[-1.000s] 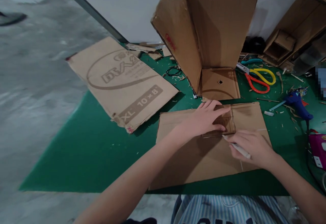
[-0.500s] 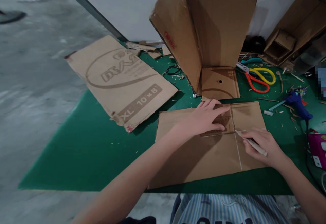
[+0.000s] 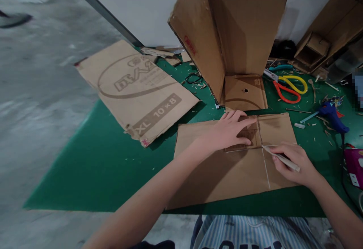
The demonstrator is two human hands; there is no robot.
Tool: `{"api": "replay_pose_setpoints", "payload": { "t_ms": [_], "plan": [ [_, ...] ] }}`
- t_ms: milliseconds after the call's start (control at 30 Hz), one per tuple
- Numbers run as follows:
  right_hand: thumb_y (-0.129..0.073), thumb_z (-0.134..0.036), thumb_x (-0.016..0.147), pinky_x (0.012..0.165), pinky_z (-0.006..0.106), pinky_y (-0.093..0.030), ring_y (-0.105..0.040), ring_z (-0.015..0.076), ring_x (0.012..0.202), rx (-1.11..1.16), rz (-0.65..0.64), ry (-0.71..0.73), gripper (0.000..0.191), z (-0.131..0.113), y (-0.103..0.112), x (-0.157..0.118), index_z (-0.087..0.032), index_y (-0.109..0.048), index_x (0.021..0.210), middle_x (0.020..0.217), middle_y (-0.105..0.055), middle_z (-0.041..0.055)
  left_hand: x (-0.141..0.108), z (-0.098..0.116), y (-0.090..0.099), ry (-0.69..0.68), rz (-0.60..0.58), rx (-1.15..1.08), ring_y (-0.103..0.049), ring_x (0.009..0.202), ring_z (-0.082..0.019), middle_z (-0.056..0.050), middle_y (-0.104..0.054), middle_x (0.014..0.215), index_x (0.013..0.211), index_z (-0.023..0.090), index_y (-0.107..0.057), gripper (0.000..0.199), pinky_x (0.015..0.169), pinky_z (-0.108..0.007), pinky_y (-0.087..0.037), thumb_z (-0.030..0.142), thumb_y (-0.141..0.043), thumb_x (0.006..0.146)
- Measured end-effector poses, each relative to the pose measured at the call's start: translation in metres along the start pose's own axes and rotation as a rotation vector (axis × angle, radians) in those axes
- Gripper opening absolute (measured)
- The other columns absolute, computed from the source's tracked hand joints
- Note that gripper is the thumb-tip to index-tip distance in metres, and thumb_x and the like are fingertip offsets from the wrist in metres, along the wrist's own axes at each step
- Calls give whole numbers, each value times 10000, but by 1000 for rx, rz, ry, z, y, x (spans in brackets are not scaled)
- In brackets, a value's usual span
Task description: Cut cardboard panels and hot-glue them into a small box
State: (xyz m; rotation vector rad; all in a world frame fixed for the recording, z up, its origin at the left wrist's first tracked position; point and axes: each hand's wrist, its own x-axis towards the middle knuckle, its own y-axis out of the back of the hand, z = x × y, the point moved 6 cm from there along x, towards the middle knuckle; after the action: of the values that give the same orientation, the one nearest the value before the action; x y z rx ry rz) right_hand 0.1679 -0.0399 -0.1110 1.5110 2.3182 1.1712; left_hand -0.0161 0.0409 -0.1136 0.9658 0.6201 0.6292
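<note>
Hands apart, both at the large cardboard sheet (image 3: 215, 188), which lies flat on the green tabletop (image 3: 93, 158) right in front of the person. Left hand (image 3: 227, 132) spread, palm down, fingers and thumb fanned over a small cardboard piece (image 3: 256, 139) on the sheet's far half; the spread looks meant to pin it against slipping, with its right and near edges left uncovered. Right hand (image 3: 296, 164) closed in a writing grip on a white pen (image 3: 287, 163), tilted low, its tip at the piece's near right corner; contact too fine to confirm. White lines (image 3: 266, 170) run from that corner toward the near edge and out to the right, the first roughly continuing the piece's side, so the piece probably serves as a straightedge or template. Scissors (image 3: 275, 78) and blue glue gun (image 3: 330, 116) lie to the right, off the sheet, presumably to spare working room. Containers: behind the sheet, an open-sided cardboard structure (image 3: 244, 26), two tall walls meeting at a corner; low between them, a cardboard panel (image 3: 246, 101) with a small hole. Far right, a small open-ended cardboard box (image 3: 317, 45), interior too dark to read. Left, a printed carton panel (image 3: 136, 90), "XL 10×8", lying flat, overhanging the table edge.
</note>
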Motion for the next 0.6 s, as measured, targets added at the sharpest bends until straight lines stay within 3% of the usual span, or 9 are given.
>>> {"api": "replay_pose_setpoints", "payload": {
  "t_ms": [200,333,433,600],
  "plan": [
    [-577,-123,856,630,258,-472,-621,133,692,31,26,-49,195,4,2,-1,-231,-595,1018,820,-681,20,-14,-1,16,-55,144,72,-402,1245,-283,-101,-436,1312,1426,292,-417,677,1080,-462,-333,483,-663,825],
    [-577,-126,857,648,262,-486,-642,139,710,42,21,-59,198,5,2,-1,-233,-604,1021,837,-698,20,-37,-18,33,-18,178,164,-414,1239,-294,-109,-454,1324,1429,282,-423,655,1080,-478,-341,433,-659,838],
    [-582,-129,857,649,258,-487,-644,138,721,45,17,-54,206,6,2,-2,-236,-607,1031,845,-702,19,-55,-39,37,56,129,172,-421,1250,-310,-102,-455,1347,1427,313,-432,650,1071,-494,-355,476,-646,835],
    [-574,-124,860,638,253,-483,-628,130,708,80,7,-37,220,4,2,1,-237,-602,1047,823,-681,10,-72,-58,27,132,-71,113,-379,1331,-336,-88,-404,1458,1461,351,-388,643,1102,-525,-322,534,-561,869]
  ]
}}
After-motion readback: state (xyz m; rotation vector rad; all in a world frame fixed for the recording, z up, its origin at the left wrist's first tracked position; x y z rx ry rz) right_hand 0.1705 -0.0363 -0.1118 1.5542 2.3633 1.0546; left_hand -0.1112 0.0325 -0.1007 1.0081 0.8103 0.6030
